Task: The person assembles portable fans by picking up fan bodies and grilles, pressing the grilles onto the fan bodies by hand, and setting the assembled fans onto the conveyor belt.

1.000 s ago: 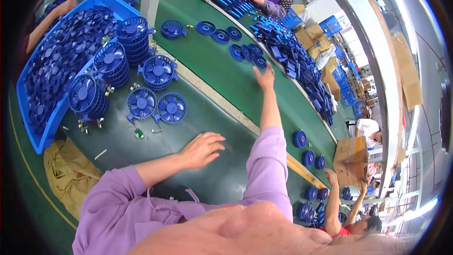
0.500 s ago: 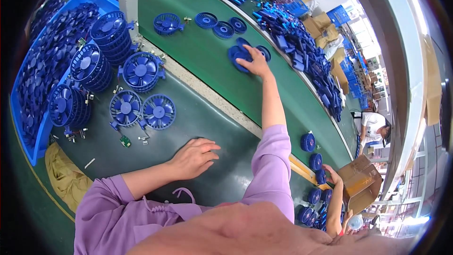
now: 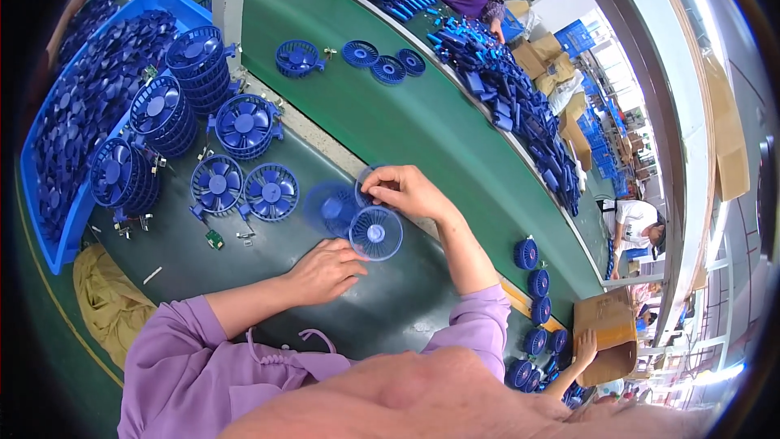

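My right hand [image 3: 410, 192] is over the dark green table, its fingers closed on a blue fan cover [image 3: 366, 187] by the rim. Just below that hand is a second round blue cover [image 3: 376, 237] with radial slots. A bladed blue fan part [image 3: 327, 206], smeared by motion, lies against them on the left. My left hand [image 3: 327, 273] rests palm down on the table, fingers loosely stretched, near the slotted cover's edge. To its upper left are two caged fans [image 3: 272, 193] lying flat, one with a small green circuit board [image 3: 214, 239] on wires.
Stacks of fan cages [image 3: 162, 118] stand beside a blue bin [image 3: 41, 203] full of blades. A green belt [image 3: 325, 122] carries a caged fan [image 3: 297, 58] and three slotted covers [image 3: 388, 69]. A white post [image 3: 231, 0] rises beside it. Co-workers sit across and at right, near a carton [image 3: 605, 317].
My right hand has come back from the belt to the near table, bringing the round blue parts with it. My left hand stays nearly in place. A co-worker across has shifted.
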### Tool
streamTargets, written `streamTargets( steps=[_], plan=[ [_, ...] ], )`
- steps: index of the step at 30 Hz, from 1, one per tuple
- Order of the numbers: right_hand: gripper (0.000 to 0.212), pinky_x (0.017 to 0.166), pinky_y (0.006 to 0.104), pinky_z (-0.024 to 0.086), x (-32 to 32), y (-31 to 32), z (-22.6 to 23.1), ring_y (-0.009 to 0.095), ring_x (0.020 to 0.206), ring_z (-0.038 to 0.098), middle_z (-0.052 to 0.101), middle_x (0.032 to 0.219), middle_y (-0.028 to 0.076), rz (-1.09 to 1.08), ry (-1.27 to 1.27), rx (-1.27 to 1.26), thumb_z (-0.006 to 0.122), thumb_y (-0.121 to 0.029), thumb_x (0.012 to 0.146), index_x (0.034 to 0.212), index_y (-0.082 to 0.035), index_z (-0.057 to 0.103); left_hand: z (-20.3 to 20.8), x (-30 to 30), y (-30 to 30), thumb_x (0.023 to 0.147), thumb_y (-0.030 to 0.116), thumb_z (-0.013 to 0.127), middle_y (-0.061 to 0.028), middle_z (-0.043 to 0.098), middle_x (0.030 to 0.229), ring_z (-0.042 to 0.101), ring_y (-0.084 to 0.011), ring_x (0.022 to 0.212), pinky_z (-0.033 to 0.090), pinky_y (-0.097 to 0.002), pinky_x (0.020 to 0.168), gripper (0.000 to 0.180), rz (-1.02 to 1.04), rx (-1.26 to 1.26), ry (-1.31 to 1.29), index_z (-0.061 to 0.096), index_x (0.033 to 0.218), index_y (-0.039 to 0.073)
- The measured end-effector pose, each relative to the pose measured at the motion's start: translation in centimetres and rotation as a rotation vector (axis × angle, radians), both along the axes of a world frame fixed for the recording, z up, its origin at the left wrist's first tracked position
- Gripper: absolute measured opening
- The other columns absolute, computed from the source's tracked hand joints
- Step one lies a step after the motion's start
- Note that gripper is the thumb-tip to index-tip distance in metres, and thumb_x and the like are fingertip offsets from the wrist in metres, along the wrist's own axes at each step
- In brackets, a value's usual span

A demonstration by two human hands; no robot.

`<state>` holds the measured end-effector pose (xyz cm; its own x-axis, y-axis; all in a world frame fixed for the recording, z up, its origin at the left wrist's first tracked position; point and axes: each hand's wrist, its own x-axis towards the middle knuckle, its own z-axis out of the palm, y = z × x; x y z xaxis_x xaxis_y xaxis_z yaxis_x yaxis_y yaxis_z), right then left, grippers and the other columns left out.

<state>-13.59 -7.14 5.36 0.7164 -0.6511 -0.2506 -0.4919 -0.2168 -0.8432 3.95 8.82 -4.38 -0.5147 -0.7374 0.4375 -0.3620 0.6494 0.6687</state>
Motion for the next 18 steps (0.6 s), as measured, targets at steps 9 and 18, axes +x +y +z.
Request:
streamTargets(
  steps=[9,18],
  plan=[
    [0.054,0.098,0.04,0.043,-1.4,-23.4,-4.4,0.028,0.119,0.053,0.059,0.123,0.014,-0.362,0.248,-0.973,0.066,-0.047,0.082,0.123,-0.013,0.059,0.1,-1.0,0.2,0.079,0.011,0.064,-0.0075,0.063,0.111,0.055,-0.0264,0.111,0.049,-0.0365,0.089,0.015,-0.123,0.055,0.134,0.067,0.093,0.006],
    [0.04,0.098,0.0635,0.033,4.8,-25.7,-8.3,0.038,0.13,0.037,0.047,0.139,0.01,-0.774,0.594,-0.726,0.054,-0.052,0.086,0.116,-0.026,0.063,-1.1,-0.5,0.2,0.08,0.008,0.063,-0.0054,0.06,0.114,0.052,-0.0252,0.114,0.05,-0.0355,0.089,0.017,-0.098,0.124,0.136,0.064,0.097,0.007]
  ],
)
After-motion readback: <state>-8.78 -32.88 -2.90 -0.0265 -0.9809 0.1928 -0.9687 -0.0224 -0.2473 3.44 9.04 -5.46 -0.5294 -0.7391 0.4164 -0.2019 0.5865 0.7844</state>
